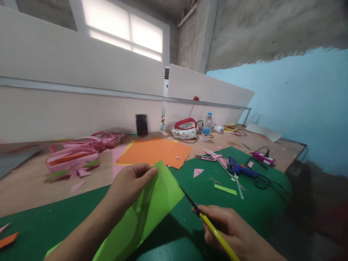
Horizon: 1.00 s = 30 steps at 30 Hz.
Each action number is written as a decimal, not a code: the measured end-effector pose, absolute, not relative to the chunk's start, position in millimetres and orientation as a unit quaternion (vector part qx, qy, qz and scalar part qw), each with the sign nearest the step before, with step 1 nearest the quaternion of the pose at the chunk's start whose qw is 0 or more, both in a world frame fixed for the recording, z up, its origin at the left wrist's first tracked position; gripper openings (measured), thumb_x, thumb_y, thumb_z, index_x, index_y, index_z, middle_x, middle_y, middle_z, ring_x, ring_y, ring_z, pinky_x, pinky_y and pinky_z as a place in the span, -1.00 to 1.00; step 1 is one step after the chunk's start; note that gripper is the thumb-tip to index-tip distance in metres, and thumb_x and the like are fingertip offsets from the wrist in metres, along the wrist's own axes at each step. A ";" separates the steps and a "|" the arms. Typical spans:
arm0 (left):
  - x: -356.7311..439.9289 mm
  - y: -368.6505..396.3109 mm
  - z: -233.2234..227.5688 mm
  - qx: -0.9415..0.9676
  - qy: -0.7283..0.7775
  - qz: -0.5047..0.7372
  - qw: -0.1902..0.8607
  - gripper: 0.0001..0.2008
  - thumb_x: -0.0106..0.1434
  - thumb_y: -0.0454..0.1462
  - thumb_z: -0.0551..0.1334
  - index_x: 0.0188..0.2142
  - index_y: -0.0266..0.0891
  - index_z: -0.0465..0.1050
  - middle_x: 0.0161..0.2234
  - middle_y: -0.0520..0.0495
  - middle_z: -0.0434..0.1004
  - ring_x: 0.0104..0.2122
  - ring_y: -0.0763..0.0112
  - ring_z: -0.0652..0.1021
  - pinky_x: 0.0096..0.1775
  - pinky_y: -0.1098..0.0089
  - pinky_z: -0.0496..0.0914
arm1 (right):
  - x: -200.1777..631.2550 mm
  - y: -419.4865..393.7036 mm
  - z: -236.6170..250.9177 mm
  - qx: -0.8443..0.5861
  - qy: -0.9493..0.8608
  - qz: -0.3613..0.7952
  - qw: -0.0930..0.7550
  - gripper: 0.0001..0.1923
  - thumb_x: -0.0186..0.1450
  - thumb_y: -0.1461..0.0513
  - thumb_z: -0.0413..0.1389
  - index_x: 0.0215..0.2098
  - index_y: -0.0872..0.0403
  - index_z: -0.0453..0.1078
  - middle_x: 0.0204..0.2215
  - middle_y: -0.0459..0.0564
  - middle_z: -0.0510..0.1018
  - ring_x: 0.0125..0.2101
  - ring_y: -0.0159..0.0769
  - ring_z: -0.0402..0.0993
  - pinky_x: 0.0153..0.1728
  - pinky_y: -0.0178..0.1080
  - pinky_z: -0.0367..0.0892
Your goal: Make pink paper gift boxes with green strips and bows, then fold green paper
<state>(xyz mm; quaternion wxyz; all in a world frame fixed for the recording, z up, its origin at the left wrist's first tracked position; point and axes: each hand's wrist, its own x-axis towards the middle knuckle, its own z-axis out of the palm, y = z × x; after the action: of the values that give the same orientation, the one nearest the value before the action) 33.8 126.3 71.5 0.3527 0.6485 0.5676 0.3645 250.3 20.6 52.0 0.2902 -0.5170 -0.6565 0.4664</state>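
Observation:
A sheet of bright green paper (pixel 154 203) is held up over the dark green mat by my left hand (pixel 133 181), whose thumb and fingers pinch its upper edge. My right hand (pixel 227 224) grips yellow-handled scissors (pixel 209 224). Their dark blades point up and left and meet the paper at its right-hand edge. Part of the scissors' handle is hidden by my fingers. The lower left of the paper runs behind my left forearm.
Orange sheets (pixel 157 154) lie behind my hands, with pink paper strips (pixel 81 156) to their left. On the right are a blue glue gun (pixel 241 169), paper scraps, tweezers (pixel 205 158), a power strip (pixel 263 158) and a water bottle (pixel 206 127). A phone (pixel 141 125) leans on the partition.

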 end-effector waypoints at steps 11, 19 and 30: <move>34.1 126.9 68.2 0.657 0.566 0.353 0.352 -0.63 0.01 0.07 0.15 -0.53 -0.19 0.40 -0.68 0.14 0.16 -0.64 0.50 0.18 -0.59 0.47 0.03 | 253.1 19.6 41.6 -0.515 -0.695 0.414 0.285 -0.83 0.19 0.19 0.07 -0.32 0.15 0.38 -0.47 -0.11 0.29 -0.47 -0.40 0.20 -0.47 -0.37 0.10; 33.7 128.8 66.0 0.666 0.553 0.353 0.355 -0.64 0.01 0.05 0.15 -0.60 -0.19 0.35 -0.68 0.16 0.13 -0.63 0.52 0.15 -0.58 0.47 0.02 | 251.3 20.0 44.8 -0.526 -0.688 0.414 0.281 -0.79 0.20 0.20 0.03 -0.29 0.18 0.38 -0.46 -0.08 0.30 -0.48 -0.38 0.25 -0.47 -0.36 0.15; 31.3 135.4 59.7 0.672 0.543 0.335 0.376 -0.62 0.03 0.07 0.15 -0.57 -0.20 0.34 -0.68 0.16 0.14 -0.65 0.54 0.16 -0.61 0.48 0.03 | 250.8 20.0 42.6 -0.536 -0.690 0.387 0.294 -0.81 0.17 0.22 0.06 -0.28 0.15 0.40 -0.45 -0.09 0.34 -0.44 -0.36 0.25 -0.44 -0.35 0.15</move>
<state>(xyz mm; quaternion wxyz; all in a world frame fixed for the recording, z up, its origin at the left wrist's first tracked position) 31.3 135.4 59.7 0.3764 0.6719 0.5425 0.3354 250.8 20.0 42.6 0.2941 -0.5358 -0.6903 0.3871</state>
